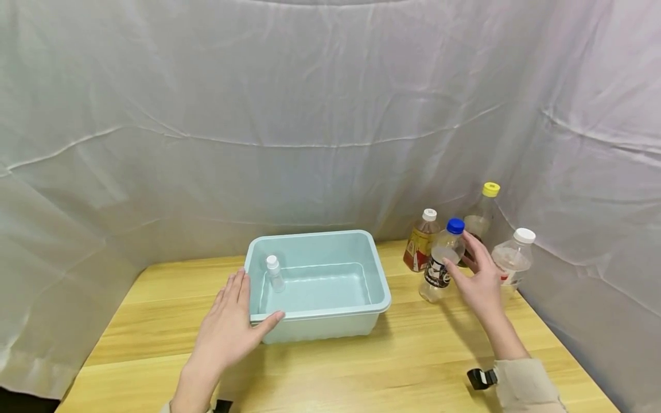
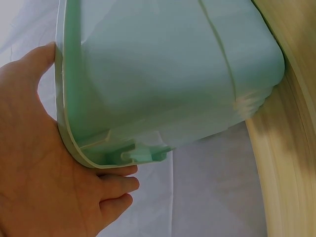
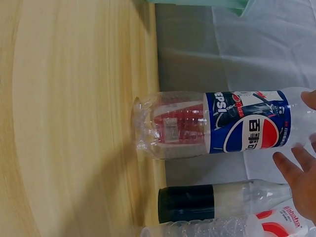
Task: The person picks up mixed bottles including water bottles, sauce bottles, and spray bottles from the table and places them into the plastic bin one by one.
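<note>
While the left hand (image 1: pixel 227 327) lies flat with straight fingers against the near-left corner of the pale green plastic tub (image 1: pixel 361 252), thumb over its rim, a small clear bottle (image 1: pixel 275 274) stands upright inside at the tub's left. Right of the tub stand four bottles. The right hand (image 1: pixel 477 278), fingers spread and relaxed, touches the empty blue-capped Pepsi bottle (image 1: pixel 440 264), not gripping it.

Right hand (image 3: pixel 301 173) cut by the right wrist frame edge, fingertips only. Pepsi bottle (image 3: pixel 217 123) cap out of frame past those fingers. Bin (image 2: pixel 163 74) hides the left hand's (image 2: pixel 44 168) thumb.
</note>
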Available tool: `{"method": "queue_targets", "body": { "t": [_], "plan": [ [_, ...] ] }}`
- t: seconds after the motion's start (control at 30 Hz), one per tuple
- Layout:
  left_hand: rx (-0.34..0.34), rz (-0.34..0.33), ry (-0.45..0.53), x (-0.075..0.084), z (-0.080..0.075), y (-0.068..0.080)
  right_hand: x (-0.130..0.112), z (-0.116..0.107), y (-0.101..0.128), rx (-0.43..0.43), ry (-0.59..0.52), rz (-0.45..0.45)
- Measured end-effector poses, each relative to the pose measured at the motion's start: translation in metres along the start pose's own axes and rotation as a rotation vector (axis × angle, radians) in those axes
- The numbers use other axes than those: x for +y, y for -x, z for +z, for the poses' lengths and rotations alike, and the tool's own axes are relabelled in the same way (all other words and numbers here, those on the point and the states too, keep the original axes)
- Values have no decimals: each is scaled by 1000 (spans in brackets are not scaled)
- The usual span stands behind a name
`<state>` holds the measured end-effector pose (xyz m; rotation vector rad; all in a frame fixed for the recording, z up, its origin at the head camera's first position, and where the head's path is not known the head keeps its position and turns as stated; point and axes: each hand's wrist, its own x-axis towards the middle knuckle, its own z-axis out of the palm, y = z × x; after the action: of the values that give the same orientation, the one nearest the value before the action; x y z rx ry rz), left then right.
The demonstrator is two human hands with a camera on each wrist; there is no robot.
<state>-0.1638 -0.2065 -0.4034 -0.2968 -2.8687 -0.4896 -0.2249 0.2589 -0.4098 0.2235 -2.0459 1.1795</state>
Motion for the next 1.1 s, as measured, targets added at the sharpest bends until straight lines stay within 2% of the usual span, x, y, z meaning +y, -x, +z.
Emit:
{"method": "queue_targets", "body": {
  "t": [0.1,0.37,0.6,0.7,0.9,1.1],
  "plan": [
    [2,1,1,0,0,0,-7,1,1,14,11,-9],
    [3,-1,-3,0,0,0,-3,5,2,67,-11,-38],
    [3,1,1,1,0,-1,24,6,0,81,9,-11],
    [3,2,1,1,0,-1,29,4,0,75,17,3],
    [-1,-3,0,1,-1,-1,18,2,-3,70,-7,-3],
    [3,-2,-1,-1,2,-1,3,2,-9,114,-35,-41]
  ]
}}
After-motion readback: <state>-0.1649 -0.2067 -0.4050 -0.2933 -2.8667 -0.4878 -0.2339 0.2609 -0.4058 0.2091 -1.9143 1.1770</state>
